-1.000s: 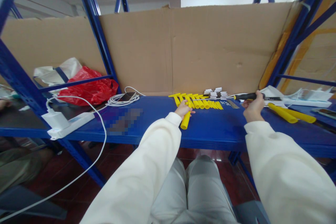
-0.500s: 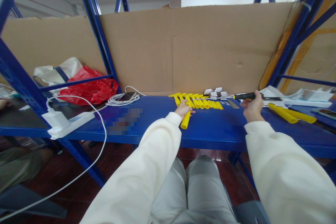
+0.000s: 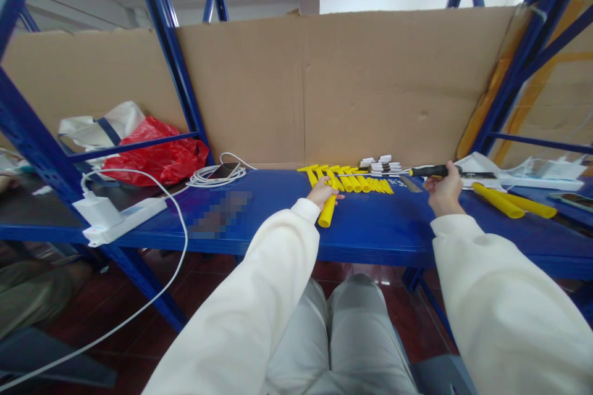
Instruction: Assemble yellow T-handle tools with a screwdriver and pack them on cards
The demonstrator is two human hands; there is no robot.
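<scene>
My left hand (image 3: 319, 194) is closed round a yellow tube-shaped handle (image 3: 327, 213), whose wide round end points toward me over the blue table. In my right hand (image 3: 443, 191) is a screwdriver with a black handle (image 3: 432, 170). Its long thin shaft runs left toward the upper end of the yellow handle; whether the tip touches it cannot be made out. Just behind my left hand lies a row of several similar yellow pieces (image 3: 356, 182). Beyond them sits a pile of small white and black pieces (image 3: 383, 168).
Two yellow tubes (image 3: 496, 200) lie right of my right hand, near a white power strip (image 3: 556, 184) and a phone (image 3: 574, 200). At left are a coiled white cable (image 3: 214, 179), a red bag (image 3: 157, 148) and another power strip (image 3: 139, 217). Cardboard (image 3: 361, 86) stands behind.
My right hand and the screwdriver have shifted very slightly left. My left hand keeps the yellow handle in nearly the same place.
</scene>
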